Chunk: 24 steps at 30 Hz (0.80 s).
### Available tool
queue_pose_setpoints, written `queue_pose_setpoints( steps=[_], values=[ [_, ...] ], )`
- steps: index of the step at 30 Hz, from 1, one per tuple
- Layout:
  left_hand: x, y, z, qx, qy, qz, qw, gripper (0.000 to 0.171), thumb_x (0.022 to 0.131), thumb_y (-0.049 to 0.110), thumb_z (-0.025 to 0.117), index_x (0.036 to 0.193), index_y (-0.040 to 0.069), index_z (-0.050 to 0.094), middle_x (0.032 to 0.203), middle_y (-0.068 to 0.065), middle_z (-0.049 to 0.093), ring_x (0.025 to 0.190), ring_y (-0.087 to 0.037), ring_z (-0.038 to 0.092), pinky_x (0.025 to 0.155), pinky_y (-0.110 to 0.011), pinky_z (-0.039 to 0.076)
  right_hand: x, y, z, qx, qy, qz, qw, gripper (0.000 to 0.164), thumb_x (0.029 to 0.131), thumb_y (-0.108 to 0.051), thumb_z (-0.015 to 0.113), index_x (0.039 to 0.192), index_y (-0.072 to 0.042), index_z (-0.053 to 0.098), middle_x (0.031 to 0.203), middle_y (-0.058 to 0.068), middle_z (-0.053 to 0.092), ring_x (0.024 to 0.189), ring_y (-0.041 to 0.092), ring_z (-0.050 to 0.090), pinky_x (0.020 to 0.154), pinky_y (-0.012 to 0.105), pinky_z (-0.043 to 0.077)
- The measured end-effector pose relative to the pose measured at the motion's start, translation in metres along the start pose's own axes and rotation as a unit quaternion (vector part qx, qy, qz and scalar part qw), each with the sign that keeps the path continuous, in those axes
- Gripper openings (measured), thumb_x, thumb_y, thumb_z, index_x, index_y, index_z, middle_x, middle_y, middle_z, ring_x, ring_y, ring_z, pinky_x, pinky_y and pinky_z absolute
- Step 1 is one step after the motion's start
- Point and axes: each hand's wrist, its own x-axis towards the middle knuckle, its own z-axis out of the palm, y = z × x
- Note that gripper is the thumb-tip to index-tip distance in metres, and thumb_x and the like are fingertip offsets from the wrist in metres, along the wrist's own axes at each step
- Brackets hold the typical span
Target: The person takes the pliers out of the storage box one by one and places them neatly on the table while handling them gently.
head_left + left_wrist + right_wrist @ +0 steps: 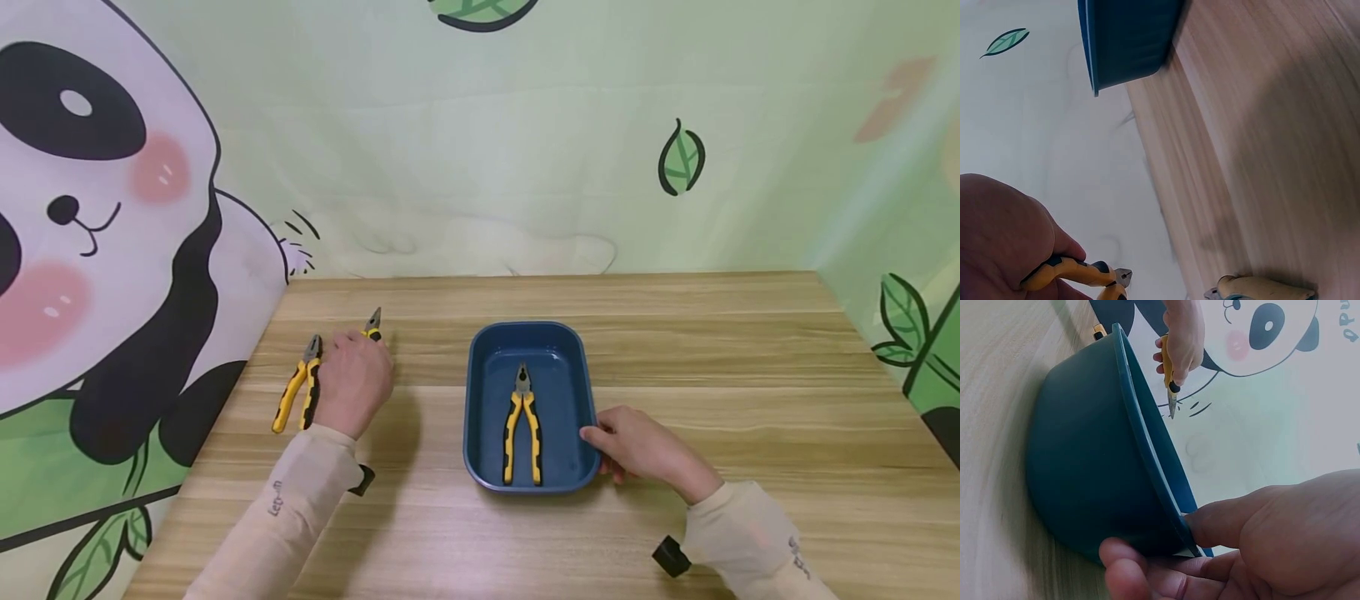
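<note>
The tray sits before you on the table, first pliers inside, your right hand at its right wall; leftward, your left hand holds second pliers, with third pliers beyond.

Tray: blue, rounded-rectangular, upright on wooden table.
Tray pliers: yellow-and-black handles spread, grey nose toward far rim.
Held pliers: same colouring, gripped in left hand, nose protruding.
Outer pliers: on table beside that hand, handles apart.
</note>
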Motion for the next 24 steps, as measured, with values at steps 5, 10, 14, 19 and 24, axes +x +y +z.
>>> queue_pose_setpoints(
  steps=[5, 10, 14, 19, 24],
  values=[
    [0.001, 0.001, 0.004, 0.013, -0.023, -0.006, 0.9996, 0.051, 0.110, 0.029, 0.037, 0.094, -0.017, 0.053, 0.084, -0.024, 0.050, 0.070, -0.035, 0.057, 0.053, -0.043, 0.050, 0.000, 0.000, 0.000, 0.002, 0.000, -0.001, 1.000, 0.028, 0.108, -0.016, 0.054, 0.085, -0.004, 0.064, 0.065, 0.003, 0.062, 0.047, 0.015, 0.055, 0.048, 0.028, 0.041],
    [0.004, 0.001, 0.009, 0.032, -0.051, -0.003, 0.9982, 0.047, 0.110, 0.027, 0.032, 0.084, -0.009, 0.050, 0.082, -0.022, 0.049, 0.066, -0.030, 0.053, 0.051, -0.041, 0.048, 0.001, 0.000, 0.000, 0.001, 0.000, -0.002, 1.000, 0.028, 0.108, -0.016, 0.054, 0.085, -0.005, 0.064, 0.064, 0.003, 0.061, 0.047, 0.014, 0.055, 0.048, 0.027, 0.040],
    [0.005, -0.001, 0.015, 0.047, -0.060, 0.002, 0.9971, 0.045, 0.109, 0.025, 0.032, 0.079, -0.005, 0.048, 0.080, -0.020, 0.048, 0.067, -0.029, 0.052, 0.053, -0.040, 0.047, 0.001, 0.000, 0.000, 0.000, 0.000, -0.001, 1.000, 0.028, 0.108, -0.016, 0.054, 0.084, -0.005, 0.064, 0.064, 0.002, 0.061, 0.048, 0.014, 0.055, 0.048, 0.027, 0.040],
    [0.007, -0.002, 0.019, 0.044, -0.072, 0.001, 0.9965, 0.047, 0.110, 0.026, 0.033, 0.079, -0.006, 0.049, 0.081, -0.021, 0.050, 0.071, -0.032, 0.054, 0.059, -0.044, 0.050, 0.000, 0.001, 0.000, 0.001, 0.002, 0.001, 1.000, 0.028, 0.108, -0.016, 0.054, 0.084, -0.005, 0.064, 0.065, 0.002, 0.062, 0.048, 0.014, 0.055, 0.048, 0.026, 0.040],
    [0.008, -0.001, 0.022, 0.019, -0.086, -0.017, 0.9960, 0.051, 0.110, 0.028, 0.033, 0.098, -0.018, 0.052, 0.092, -0.028, 0.053, 0.084, -0.042, 0.060, 0.073, -0.056, 0.054, 0.000, 0.001, 0.001, 0.004, 0.003, 0.005, 1.000, 0.027, 0.107, -0.016, 0.055, 0.085, -0.004, 0.064, 0.066, 0.003, 0.062, 0.048, 0.014, 0.056, 0.048, 0.027, 0.040]
  ],
)
